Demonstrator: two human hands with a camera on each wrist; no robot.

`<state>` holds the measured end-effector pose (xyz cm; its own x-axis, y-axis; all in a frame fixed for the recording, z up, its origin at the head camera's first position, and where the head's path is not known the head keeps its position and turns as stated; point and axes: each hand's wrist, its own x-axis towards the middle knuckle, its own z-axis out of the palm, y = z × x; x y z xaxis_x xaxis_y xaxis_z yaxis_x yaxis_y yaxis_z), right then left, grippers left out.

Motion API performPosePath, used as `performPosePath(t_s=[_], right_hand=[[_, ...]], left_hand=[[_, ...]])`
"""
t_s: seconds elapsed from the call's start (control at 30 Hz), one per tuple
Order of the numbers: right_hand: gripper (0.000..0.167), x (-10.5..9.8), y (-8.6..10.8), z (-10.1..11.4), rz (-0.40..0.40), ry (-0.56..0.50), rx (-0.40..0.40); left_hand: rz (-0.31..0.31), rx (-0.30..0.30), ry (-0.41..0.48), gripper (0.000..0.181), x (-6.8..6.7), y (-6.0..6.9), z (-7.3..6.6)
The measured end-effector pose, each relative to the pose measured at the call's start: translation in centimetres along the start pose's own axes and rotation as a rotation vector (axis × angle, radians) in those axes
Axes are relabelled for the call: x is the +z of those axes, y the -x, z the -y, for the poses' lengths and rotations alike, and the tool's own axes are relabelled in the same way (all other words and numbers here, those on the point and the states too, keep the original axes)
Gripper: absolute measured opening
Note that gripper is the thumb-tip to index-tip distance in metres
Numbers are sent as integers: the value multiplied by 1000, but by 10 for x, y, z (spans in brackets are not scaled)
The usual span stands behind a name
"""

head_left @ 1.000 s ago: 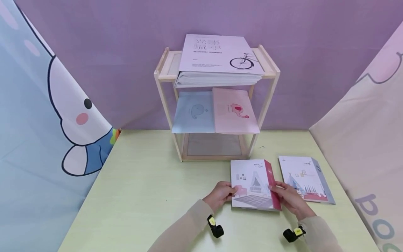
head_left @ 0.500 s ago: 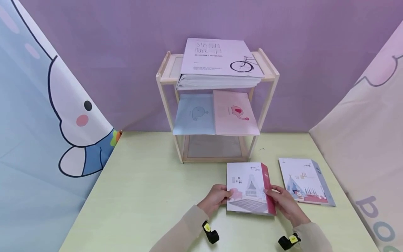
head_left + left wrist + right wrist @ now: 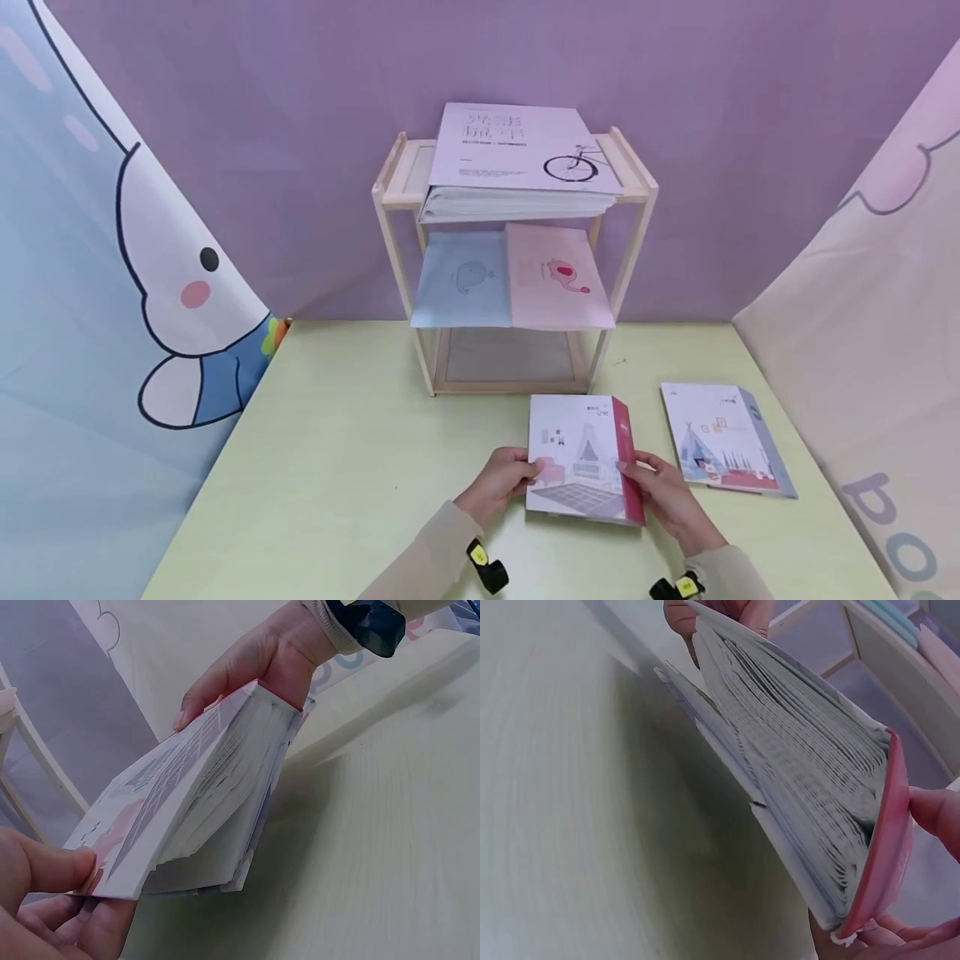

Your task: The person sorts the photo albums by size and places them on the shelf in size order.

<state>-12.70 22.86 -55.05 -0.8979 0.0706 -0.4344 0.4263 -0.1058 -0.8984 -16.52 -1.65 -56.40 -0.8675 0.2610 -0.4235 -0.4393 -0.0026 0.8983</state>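
A photo album [image 3: 573, 454] with a white cover, a tent drawing and a red spine is held above the table between both hands. My left hand [image 3: 497, 483] pinches its left cover edge, thumb on top and fingers beneath. On the spine side, my right hand [image 3: 670, 498] grips the album with its thumb on the front. The right wrist view shows the red spine [image 3: 885, 832] and many thick pages [image 3: 795, 742] fanned between the covers. In the left wrist view the lower cover hangs slightly apart from the pages [image 3: 225, 787].
A similar album with a grey spine [image 3: 723, 437] lies on the table [image 3: 315, 467] at right. Behind stands a wooden rack [image 3: 390, 242]. A bicycle-cover album [image 3: 510, 150] tops it; blue [image 3: 461, 283] and pink [image 3: 558, 279] ones lie on its middle shelf.
Both hands have carried the red-spined album a little to the left, away from the grey-spined one. The head view has tilted slightly up. The grip looks the same.
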Motion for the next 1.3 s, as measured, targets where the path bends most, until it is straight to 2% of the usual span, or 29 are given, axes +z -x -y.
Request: performPosePath(t_s=[0.5, 0.73, 0.9, 1.1, 1.3], right_hand=[[49, 26, 3, -8, -42, -32, -4], [48, 34, 4, -12, -60, -43, -27], [49, 37, 4, -12, -68, -47, -32], [50, 42, 0, -7, -69, -38, -22], [52, 50, -2, 1, -46, -18, -34]], left_hand=[[7, 43, -45, 22, -23, 9, -1], [10, 44, -59, 24, -29, 13, -2], [11, 58, -60, 25, -33, 12, -3], [27, 73, -23, 25, -39, 8, -5], [-3, 68, -75, 25, -47, 11, -13]])
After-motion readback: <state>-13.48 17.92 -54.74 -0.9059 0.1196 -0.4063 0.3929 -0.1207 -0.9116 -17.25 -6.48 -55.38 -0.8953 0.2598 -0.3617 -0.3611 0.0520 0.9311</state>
